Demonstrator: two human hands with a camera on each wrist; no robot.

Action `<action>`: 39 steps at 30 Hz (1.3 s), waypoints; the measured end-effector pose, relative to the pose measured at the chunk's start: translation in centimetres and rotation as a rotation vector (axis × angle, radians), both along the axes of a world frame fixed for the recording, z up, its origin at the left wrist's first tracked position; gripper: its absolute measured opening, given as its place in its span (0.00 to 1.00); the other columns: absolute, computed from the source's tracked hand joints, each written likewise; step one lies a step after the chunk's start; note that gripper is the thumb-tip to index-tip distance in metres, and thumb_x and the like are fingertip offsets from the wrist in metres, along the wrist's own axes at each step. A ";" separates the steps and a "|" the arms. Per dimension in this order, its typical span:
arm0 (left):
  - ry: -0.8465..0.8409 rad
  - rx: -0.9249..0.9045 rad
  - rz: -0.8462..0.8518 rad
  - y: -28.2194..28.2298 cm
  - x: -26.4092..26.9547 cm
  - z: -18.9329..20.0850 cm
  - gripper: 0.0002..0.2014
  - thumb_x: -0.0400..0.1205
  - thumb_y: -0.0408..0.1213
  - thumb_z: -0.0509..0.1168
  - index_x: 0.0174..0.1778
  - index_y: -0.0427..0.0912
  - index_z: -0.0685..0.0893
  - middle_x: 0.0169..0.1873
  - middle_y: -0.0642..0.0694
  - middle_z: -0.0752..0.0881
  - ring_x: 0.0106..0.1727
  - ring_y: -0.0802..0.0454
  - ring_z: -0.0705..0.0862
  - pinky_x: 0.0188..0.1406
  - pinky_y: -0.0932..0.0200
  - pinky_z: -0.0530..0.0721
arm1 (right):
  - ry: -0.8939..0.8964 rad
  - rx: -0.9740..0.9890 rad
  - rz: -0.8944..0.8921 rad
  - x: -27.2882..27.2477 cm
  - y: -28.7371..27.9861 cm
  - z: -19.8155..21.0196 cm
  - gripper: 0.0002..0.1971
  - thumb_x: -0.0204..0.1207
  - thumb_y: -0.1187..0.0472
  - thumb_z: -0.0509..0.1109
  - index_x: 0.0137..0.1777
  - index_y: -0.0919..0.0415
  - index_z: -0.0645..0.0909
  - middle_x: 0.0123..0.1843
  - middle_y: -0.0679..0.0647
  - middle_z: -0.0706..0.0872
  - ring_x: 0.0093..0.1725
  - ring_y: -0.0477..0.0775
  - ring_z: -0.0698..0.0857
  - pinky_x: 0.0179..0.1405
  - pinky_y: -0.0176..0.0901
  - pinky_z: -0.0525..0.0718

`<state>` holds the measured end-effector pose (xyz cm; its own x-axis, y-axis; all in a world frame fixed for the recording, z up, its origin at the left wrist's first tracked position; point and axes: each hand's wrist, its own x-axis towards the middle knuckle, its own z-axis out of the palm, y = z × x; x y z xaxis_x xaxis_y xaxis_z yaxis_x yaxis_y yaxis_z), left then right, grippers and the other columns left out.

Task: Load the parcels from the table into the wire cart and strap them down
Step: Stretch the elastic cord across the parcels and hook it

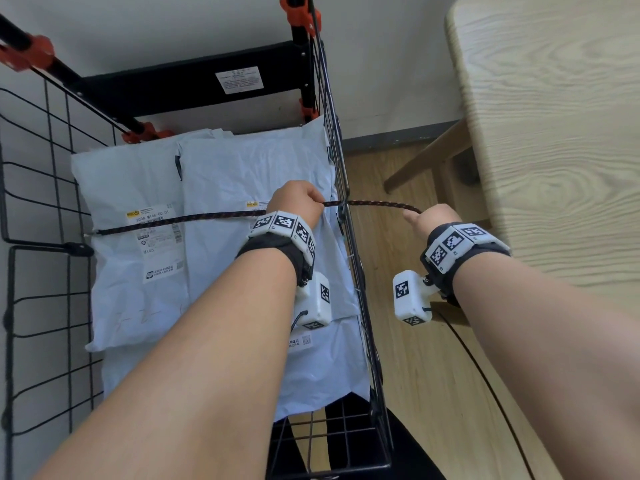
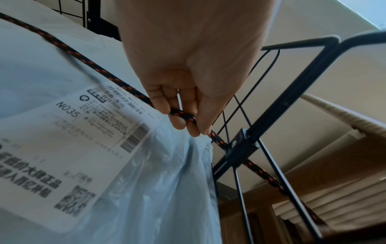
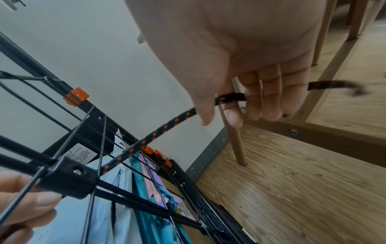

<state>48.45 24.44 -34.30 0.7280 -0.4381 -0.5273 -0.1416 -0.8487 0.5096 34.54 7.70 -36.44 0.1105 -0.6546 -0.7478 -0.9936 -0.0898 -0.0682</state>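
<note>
- Nearest: two forearms with marker wristbands, reaching over the wire cart.
- Left hand inside the cart, grip pinched on the bungee cord just short of the side mesh.
- Right hand outside, grip curled round the cord's free end.
- Advice: keep tension from both sides, hold cord flat across the parcels, hook the end low on a wire.
- Count: one cord, one cart; at least three pale mailer parcels in the cart, more layers beneath hard to tell.
- Farthest: table, no parcels visible on it.
</note>
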 end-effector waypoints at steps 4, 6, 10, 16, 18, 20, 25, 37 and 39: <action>-0.029 0.007 0.006 0.1 -0.2 -0.1 0.07 0.78 0.32 0.65 0.38 0.50 0.79 0.38 0.49 0.83 0.44 0.45 0.85 0.41 0.57 0.79 | -0.008 -0.017 0.040 -1.3 -0.4 0.1 0.18 0.82 0.62 0.62 0.70 0.68 0.77 0.70 0.65 0.80 0.70 0.65 0.78 0.29 0.35 0.67; -0.015 0.000 0.003 0.3 -0.2 0.0 0.09 0.78 0.31 0.65 0.37 0.51 0.80 0.38 0.48 0.84 0.44 0.45 0.85 0.41 0.57 0.79 | 0.013 0.014 -0.009 -0.9 -0.2 -0.7 0.23 0.84 0.51 0.61 0.67 0.69 0.78 0.66 0.66 0.82 0.66 0.67 0.80 0.39 0.39 0.78; 0.051 -0.030 0.035 0.7 -0.2 -0.1 0.12 0.78 0.30 0.64 0.38 0.52 0.86 0.42 0.47 0.87 0.47 0.46 0.86 0.44 0.61 0.79 | 0.040 -0.004 -0.068 -1.4 -3.5 -8.1 0.50 0.68 0.21 0.47 0.62 0.69 0.81 0.55 0.66 0.87 0.55 0.69 0.86 0.63 0.66 0.80; 0.123 -0.069 0.083 1.7 -0.4 -0.4 0.12 0.79 0.29 0.65 0.45 0.48 0.92 0.50 0.48 0.90 0.54 0.48 0.86 0.55 0.61 0.81 | -0.343 0.240 -0.468 3.7 2.0 0.8 0.12 0.85 0.55 0.61 0.54 0.65 0.79 0.39 0.62 0.86 0.29 0.57 0.86 0.35 0.48 0.89; 0.141 -0.080 0.083 2.0 -0.2 -0.5 0.13 0.79 0.28 0.65 0.46 0.48 0.92 0.52 0.48 0.90 0.54 0.48 0.86 0.56 0.61 0.82 | -0.390 0.282 -0.488 4.4 2.4 1.2 0.12 0.86 0.60 0.60 0.44 0.67 0.77 0.40 0.61 0.84 0.35 0.58 0.86 0.42 0.49 0.89; 0.152 -0.084 0.065 2.1 -0.1 -0.5 0.13 0.79 0.28 0.65 0.45 0.49 0.92 0.52 0.49 0.90 0.54 0.48 0.87 0.57 0.60 0.83 | -0.433 0.318 -0.465 4.6 2.8 1.3 0.15 0.87 0.61 0.58 0.38 0.65 0.75 0.40 0.61 0.83 0.36 0.58 0.86 0.43 0.47 0.89; 0.168 -0.088 0.042 2.2 0.0 -0.5 0.14 0.79 0.28 0.64 0.44 0.50 0.92 0.53 0.49 0.90 0.54 0.48 0.86 0.57 0.59 0.83 | -0.522 0.332 -0.496 4.7 3.3 1.8 0.19 0.87 0.53 0.56 0.37 0.63 0.74 0.39 0.61 0.87 0.32 0.56 0.85 0.45 0.48 0.87; 0.144 -0.052 0.000 1.8 -0.2 -0.6 0.11 0.79 0.31 0.67 0.45 0.50 0.92 0.51 0.50 0.90 0.54 0.49 0.86 0.58 0.56 0.83 | -0.473 0.336 -0.577 4.3 2.4 3.2 0.20 0.87 0.50 0.54 0.35 0.58 0.71 0.34 0.55 0.83 0.25 0.49 0.77 0.26 0.37 0.76; 0.142 -0.045 -0.003 1.8 -0.3 -0.6 0.11 0.79 0.31 0.67 0.45 0.49 0.92 0.51 0.50 0.90 0.55 0.49 0.86 0.59 0.56 0.83 | -0.482 0.384 -0.567 4.1 2.6 3.1 0.18 0.87 0.49 0.55 0.39 0.59 0.72 0.41 0.58 0.89 0.25 0.50 0.85 0.25 0.38 0.84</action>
